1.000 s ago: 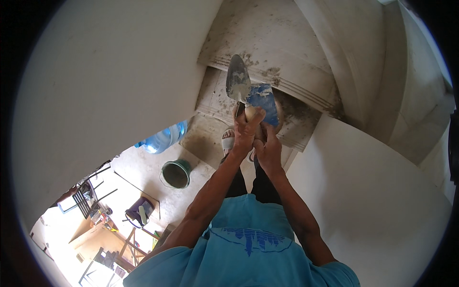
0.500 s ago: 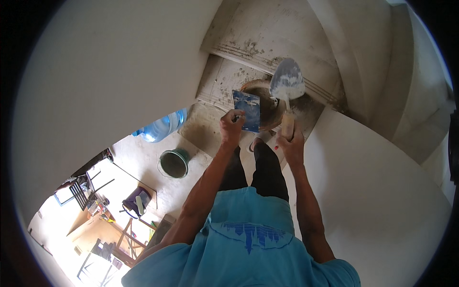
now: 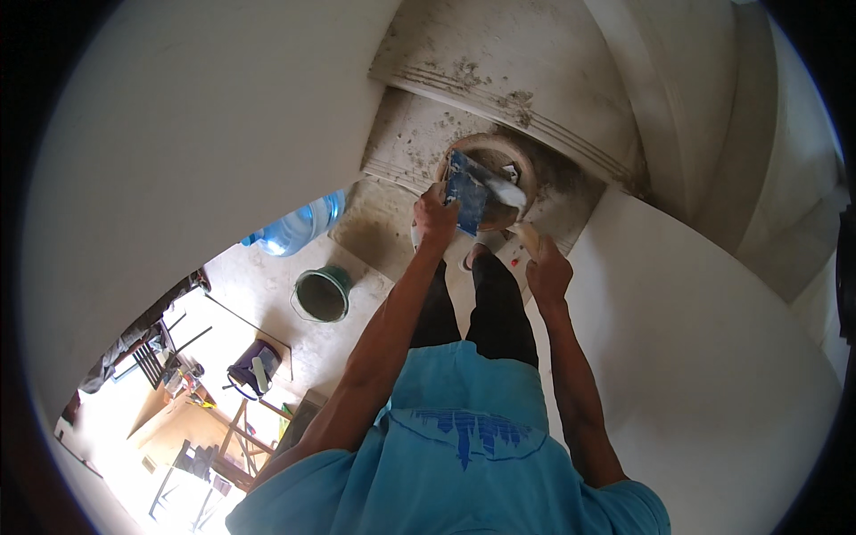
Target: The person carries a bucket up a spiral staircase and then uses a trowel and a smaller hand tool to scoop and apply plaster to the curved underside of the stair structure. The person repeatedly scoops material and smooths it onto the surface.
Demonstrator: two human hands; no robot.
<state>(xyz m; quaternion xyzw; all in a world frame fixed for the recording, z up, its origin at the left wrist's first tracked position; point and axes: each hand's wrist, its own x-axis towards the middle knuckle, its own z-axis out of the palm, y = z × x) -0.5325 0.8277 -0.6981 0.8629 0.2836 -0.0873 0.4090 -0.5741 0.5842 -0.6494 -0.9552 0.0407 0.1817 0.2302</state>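
My left hand (image 3: 435, 214) is closed on a flat blue rectangular plate (image 3: 466, 198), smeared with pale plaster; its handle is hidden. In my right hand (image 3: 549, 269) is a trowel (image 3: 528, 236), gripped by its wooden handle. The trowel's whitish blade (image 3: 504, 192) is tilted and reaches left against or just behind the plate's right edge; I cannot tell if they touch. Below both tools a round brown basin (image 3: 522, 156) rests on a stair tread, with a small black-and-white piece (image 3: 511, 172) in it.
Dusty curving steps (image 3: 535, 53) rise ahead, between a pale wall (image 3: 214, 107) on the left and a smooth white wall (image 3: 678, 357) on the right. Lower left are a blue water jug (image 3: 299, 227), a green bucket (image 3: 323, 296) and a dark purple bucket (image 3: 254, 367).
The trowel has come down and left from above the basin, its blade swinging from upright toward the plate. The plate has risen a little and tilted.
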